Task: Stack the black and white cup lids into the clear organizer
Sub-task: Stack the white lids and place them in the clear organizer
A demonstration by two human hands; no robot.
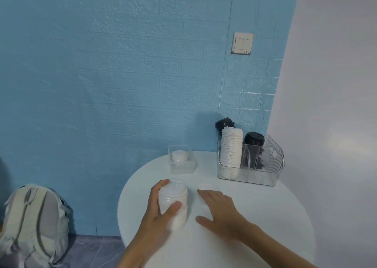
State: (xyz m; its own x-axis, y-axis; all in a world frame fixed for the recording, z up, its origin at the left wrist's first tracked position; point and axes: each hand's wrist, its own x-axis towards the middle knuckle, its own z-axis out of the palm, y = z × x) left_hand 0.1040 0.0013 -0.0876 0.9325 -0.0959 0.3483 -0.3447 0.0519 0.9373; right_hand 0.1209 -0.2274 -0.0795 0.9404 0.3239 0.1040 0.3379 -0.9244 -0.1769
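My left hand (pixel 158 205) grips a stack of white cup lids (pixel 174 200) standing on the round white table (pixel 255 216). My right hand (pixel 219 206) lies flat with straight fingers, its fingertips touching a single white lid (pixel 208 187) on the tabletop. At the back right stands the clear organizer (pixel 259 176). It holds a tall stack of white lids (pixel 231 147) and two stacks of black lids (pixel 254 139), one behind (pixel 224 123).
A small clear box (pixel 190 166) with a few white lids inside (pixel 179 155) sits at the table's far edge. A grey backpack (pixel 34 225) leans on the floor at left. The blue wall is close behind the table.
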